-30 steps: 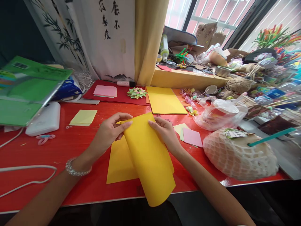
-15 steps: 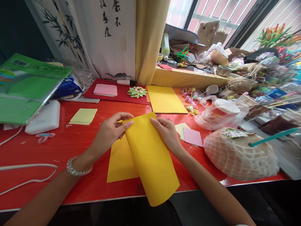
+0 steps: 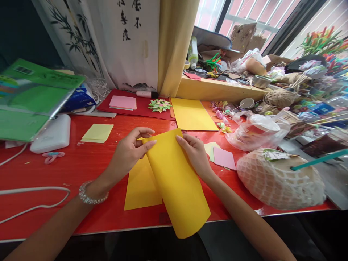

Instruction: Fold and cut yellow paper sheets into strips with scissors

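Both hands grip a yellow sheet of paper (image 3: pixel 176 181) by its far edge, above the table. My left hand (image 3: pixel 133 148) pinches the far left corner between thumb and fingers; a beaded bracelet is on that wrist. At the far right corner, my right hand (image 3: pixel 194 152) is closed on the same sheet, thumb on top. The near end of the paper curves and hangs past the table's front edge. A second yellow sheet (image 3: pixel 140 190) lies flat on the red table, partly covered by the held one.
Pale yellow squares (image 3: pixel 98 133) lie left; pink and cream squares (image 3: pixel 224 158) lie right. Behind are a yellow stack (image 3: pixel 194 114), a folded paper wreath (image 3: pixel 160 105) and a marker (image 3: pixel 146 94). A net-wrapped coconut (image 3: pixel 280 181) with a straw and a plastic bag (image 3: pixel 258 130) crowd the right.
The view has shifted very slightly, so things appear a little to the right. Both hands keep the same hold on the yellow sheet.
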Demonstrator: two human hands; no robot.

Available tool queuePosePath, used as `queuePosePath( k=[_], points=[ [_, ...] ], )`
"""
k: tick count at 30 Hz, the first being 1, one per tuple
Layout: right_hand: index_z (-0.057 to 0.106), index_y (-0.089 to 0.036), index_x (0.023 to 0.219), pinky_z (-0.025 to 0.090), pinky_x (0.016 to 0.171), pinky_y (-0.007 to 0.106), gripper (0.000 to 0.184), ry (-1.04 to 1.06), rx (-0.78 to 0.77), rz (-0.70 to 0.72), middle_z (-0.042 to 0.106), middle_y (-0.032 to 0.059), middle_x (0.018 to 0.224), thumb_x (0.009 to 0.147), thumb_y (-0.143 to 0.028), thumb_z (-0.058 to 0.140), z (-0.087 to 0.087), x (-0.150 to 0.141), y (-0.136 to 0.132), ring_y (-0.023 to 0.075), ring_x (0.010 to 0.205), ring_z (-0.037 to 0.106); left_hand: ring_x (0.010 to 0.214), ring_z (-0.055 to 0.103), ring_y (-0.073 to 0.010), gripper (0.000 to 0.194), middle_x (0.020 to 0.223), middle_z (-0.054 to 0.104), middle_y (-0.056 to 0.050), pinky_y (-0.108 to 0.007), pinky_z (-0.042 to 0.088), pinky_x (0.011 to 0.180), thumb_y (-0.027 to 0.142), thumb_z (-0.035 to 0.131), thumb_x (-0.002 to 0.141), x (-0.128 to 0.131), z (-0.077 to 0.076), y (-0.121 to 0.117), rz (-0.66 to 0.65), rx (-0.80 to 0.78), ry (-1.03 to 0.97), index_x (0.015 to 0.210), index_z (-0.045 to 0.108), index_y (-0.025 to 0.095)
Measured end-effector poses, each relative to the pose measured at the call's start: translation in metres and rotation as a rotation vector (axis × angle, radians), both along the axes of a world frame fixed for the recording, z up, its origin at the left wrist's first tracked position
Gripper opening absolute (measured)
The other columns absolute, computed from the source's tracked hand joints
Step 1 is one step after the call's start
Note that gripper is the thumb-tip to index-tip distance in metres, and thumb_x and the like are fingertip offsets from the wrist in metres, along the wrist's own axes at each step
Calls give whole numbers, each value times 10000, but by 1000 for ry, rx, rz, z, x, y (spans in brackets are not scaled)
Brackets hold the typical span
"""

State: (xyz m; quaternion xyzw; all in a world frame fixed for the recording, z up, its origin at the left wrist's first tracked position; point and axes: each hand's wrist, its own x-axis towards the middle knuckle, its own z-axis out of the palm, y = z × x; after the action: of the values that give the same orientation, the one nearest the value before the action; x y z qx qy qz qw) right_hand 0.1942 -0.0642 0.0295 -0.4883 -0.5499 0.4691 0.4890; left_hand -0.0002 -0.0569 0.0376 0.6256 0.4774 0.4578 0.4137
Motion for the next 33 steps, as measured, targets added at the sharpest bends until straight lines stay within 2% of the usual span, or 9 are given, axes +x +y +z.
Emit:
queuePosePath(
  k=[13, 23, 29, 33],
  points=[
    [535, -200, 661, 336, 474, 239, 403, -31, 4, -35, 503, -4, 629, 769, -586, 583, 0, 1, 2, 114, 560, 452, 558, 455, -57, 324, 979, 567, -25, -187, 357, 457, 428, 649, 765, 0, 1, -2, 1, 27, 31, 1008, 583, 223],
    [493, -186, 621, 272, 442, 225, 414, -7, 6, -50, 430, -32, 582, 782, -556, 585, 0, 1, 1, 76, 491, 376, 578, 472, -62, 310, 986, 570, -19, -189, 363, 472, 418, 644, 774, 1, 1, -3, 7, 35, 51, 1007, 586, 220],
    [504, -185, 628, 272, 441, 224, 404, -5, 20, -47, 433, -33, 584, 789, -548, 580, -2, 1, 1, 76, 492, 377, 596, 471, -56, 282, 975, 556, -5, -179, 367, 481, 389, 663, 770, 1, 1, -4, 5, 30, 22, 995, 595, 232],
    [515, -191, 652, 294, 456, 224, 383, 14, 50, -35, 446, -29, 609, 800, -539, 572, -3, 2, 2, 81, 515, 392, 613, 469, -56, 314, 940, 529, 1, -166, 364, 467, 360, 709, 730, 1, 1, -2, 3, -46, -103, 997, 600, 236]
  ],
)
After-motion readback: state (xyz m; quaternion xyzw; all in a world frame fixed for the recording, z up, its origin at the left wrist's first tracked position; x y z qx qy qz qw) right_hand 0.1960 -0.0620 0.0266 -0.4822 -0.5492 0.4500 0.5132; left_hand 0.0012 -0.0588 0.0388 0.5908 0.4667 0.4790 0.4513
